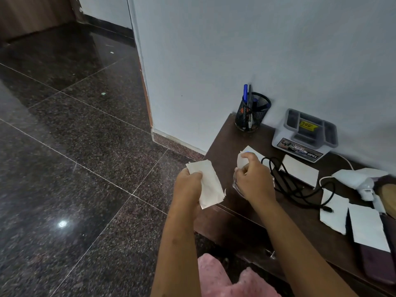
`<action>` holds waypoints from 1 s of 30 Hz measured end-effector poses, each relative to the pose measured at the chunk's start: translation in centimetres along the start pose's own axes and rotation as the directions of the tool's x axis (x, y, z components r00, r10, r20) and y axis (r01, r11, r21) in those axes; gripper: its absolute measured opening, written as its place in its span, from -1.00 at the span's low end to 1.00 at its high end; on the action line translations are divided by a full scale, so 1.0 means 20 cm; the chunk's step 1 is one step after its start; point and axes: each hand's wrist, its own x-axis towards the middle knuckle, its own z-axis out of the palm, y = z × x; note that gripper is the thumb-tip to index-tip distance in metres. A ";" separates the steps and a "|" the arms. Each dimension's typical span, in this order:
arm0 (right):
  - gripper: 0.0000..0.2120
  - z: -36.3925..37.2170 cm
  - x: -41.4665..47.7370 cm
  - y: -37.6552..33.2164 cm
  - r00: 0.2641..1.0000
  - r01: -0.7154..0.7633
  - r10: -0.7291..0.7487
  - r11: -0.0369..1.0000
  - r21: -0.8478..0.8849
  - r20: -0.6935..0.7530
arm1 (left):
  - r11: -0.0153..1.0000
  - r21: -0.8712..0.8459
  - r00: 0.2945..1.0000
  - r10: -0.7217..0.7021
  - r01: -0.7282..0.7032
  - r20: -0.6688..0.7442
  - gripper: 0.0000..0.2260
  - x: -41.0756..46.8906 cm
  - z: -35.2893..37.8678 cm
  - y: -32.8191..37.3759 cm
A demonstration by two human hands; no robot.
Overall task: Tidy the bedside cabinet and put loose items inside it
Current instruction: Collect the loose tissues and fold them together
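**Head view:** a dark-wood bedside cabinet (222, 146) is pictured partway through a tidy, with its top crowded. A stack of paper slips (211, 185) is gripped in the left hand (188, 185), with thumb and fingers curled round it. It is held off the cabinet's near corner, well below and left of the mesh pen holder (252, 112).

1 further slip (241, 160) is pinched between thumb and fingers of the right hand (254, 179), directly below the pen holder. A white sheet (257, 154) lies on the top just beyond it.

A grey organiser (306, 133) is stood against the wall to the right of the pen holder. Below and right of the holder, a black cable (289, 187) is looped beside a white card (300, 170). Farther right, 2 torn white sheets (334, 211) and a white lamp-like device (362, 181) are seen lying.

No open drawer or door can be made out. The job is judged to be at an early stage. Slips are being gathered in hand and nothing is shown stowed inside. The cable, card and sheets are left to be collected.
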 end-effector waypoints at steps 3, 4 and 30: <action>-0.62 0.00 0.02 0.00 1.000 -0.006 0.006 1.000 0.017 0.016 | 1.000 0.006 1.000 -0.002 0.002 -0.001 -0.85 0.00 0.00 0.00; -0.61 0.00 0.02 0.00 1.000 -0.004 0.004 1.000 0.018 0.015 | 1.000 0.006 1.000 -0.004 0.004 -0.003 -0.85 0.00 0.00 0.00; -0.63 -0.20 -0.10 -0.20 0.794 -0.328 -0.301 0.518 0.790 0.528 | 0.995 -0.091 0.993 -0.038 0.048 0.109 -0.82 -0.01 0.00 0.01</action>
